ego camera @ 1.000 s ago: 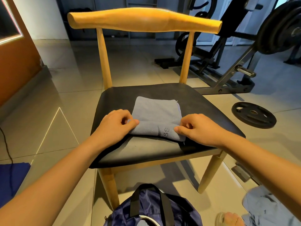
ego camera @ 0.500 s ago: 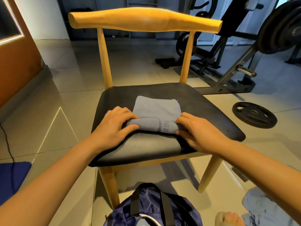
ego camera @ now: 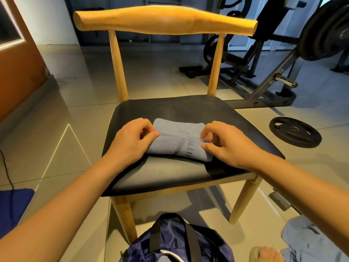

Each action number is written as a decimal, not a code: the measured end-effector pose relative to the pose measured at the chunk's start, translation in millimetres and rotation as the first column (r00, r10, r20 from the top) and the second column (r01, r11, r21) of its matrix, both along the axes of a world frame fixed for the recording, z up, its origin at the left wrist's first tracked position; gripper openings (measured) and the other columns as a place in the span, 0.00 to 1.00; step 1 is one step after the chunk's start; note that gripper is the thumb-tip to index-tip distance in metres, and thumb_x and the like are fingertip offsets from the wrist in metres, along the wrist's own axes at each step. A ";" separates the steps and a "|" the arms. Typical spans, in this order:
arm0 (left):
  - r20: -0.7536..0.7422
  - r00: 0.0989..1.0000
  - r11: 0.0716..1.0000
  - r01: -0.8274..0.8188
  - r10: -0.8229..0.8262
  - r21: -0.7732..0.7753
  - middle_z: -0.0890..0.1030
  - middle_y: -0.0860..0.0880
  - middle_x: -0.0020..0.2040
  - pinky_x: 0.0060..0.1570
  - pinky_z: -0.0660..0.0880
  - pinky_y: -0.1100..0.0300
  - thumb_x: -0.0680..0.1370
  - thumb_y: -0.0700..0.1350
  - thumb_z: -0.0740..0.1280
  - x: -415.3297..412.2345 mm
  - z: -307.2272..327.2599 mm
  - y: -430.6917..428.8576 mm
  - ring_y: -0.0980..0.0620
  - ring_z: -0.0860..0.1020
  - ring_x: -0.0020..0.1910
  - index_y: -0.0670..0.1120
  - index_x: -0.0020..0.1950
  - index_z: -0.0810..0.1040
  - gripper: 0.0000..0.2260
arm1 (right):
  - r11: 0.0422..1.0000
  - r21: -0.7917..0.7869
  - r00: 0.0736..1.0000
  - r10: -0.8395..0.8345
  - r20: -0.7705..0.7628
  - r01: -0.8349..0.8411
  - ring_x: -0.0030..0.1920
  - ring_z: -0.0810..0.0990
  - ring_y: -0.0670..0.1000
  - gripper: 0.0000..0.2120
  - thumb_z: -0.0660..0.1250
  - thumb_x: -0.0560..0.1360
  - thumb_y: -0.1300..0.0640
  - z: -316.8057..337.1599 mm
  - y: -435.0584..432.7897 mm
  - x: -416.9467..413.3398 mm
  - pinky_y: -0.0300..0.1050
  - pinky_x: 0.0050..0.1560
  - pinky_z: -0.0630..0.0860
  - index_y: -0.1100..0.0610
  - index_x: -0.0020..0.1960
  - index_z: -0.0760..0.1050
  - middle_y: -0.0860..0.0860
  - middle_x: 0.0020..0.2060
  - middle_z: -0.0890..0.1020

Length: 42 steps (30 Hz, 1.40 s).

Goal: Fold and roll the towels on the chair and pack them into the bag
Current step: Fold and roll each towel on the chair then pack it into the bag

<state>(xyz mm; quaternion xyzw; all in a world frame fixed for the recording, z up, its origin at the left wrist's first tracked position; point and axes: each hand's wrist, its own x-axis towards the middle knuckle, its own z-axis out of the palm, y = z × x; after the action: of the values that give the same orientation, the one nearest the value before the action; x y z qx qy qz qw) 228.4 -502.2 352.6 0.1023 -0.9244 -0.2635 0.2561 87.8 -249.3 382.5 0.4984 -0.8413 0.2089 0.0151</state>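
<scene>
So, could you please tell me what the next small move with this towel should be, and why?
Probably roll the towel away over its flat far strip: the left hand and right hand pinch the rolled ends, and only that short strip lies unrolled on the chair seat. The bag can wait.

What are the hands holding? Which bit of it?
Both hold the partly rolled grey-blue towel on the chair seat. The left hand grips its left end, and the right hand pinches its right end.
</scene>
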 end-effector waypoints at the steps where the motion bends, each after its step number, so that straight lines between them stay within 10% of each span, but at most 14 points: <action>1: -0.076 0.997 0.997 0.024 -0.030 -0.073 0.78 0.56 0.40 0.42 0.74 0.58 0.80 0.54 0.68 1.3 -2.3 -0.4 0.55 0.75 0.41 0.50 0.42 0.79 0.10 | 0.999 -0.011 0.995 0.049 -0.085 -0.050 0.43 0.76 0.49 0.03 0.68 0.79 0.51 -1.4 0.3 3.0 0.51 0.42 0.76 0.49 0.50 0.78 0.45 0.45 0.76; 8: 0.038 0.982 0.953 0.191 -0.187 -0.236 0.79 0.62 0.53 0.51 0.73 0.61 0.75 0.65 0.69 18.5 -9.8 -15.3 0.56 0.74 0.51 0.55 0.62 0.81 0.20 | 0.981 0.183 0.947 0.112 -0.301 -0.058 0.42 0.77 0.53 0.18 0.64 0.78 0.38 -12.2 11.5 16.6 0.51 0.41 0.76 0.50 0.59 0.74 0.48 0.53 0.75; 21: 0.261 0.957 0.986 0.093 -0.127 0.136 0.75 0.43 0.40 0.44 0.69 0.54 0.84 0.57 0.58 1.5 4.7 -1.6 0.52 0.71 0.38 0.39 0.43 0.73 0.22 | 0.990 0.141 0.874 -0.069 0.482 0.000 0.32 0.71 0.50 0.14 0.66 0.79 0.58 7.4 -2.2 -2.9 0.51 0.38 0.67 0.64 0.39 0.69 0.55 0.32 0.70; 27: 0.030 0.999 0.997 0.032 -0.029 -0.074 0.76 0.56 0.47 0.47 0.71 0.59 0.81 0.53 0.67 -8.0 3.6 3.7 0.55 0.73 0.47 0.52 0.49 0.76 0.06 | 1.000 0.013 0.991 -0.029 0.130 0.027 0.44 0.77 0.47 0.06 0.70 0.78 0.50 7.6 -2.0 1.3 0.43 0.42 0.75 0.46 0.54 0.77 0.44 0.45 0.79; 34: 0.025 0.983 0.931 0.178 -0.180 -0.318 0.80 0.59 0.57 0.56 0.71 0.56 0.78 0.66 0.64 6.6 -7.0 -9.2 0.57 0.74 0.57 0.54 0.61 0.82 0.21 | 0.986 0.140 0.937 0.127 -0.325 -0.085 0.45 0.73 0.49 0.20 0.60 0.77 0.34 -1.4 5.1 14.7 0.46 0.45 0.73 0.48 0.56 0.77 0.45 0.45 0.75; 42: 0.170 0.975 0.973 0.172 -0.146 -0.154 0.73 0.59 0.56 0.61 0.70 0.49 0.83 0.61 0.53 -22.5 -8.5 -10.9 0.57 0.69 0.54 0.58 0.57 0.77 0.16 | 0.992 0.116 0.997 -0.053 0.065 0.045 0.42 0.76 0.51 0.14 0.61 0.83 0.46 -2.0 -9.2 -3.9 0.49 0.42 0.72 0.54 0.46 0.77 0.50 0.42 0.78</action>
<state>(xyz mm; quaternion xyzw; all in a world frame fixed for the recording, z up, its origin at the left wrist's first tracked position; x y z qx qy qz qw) 205.9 -513.1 344.1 0.0263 -0.9659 -0.1953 0.1682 83.9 -258.5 380.6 0.4703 -0.8638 0.1767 -0.0368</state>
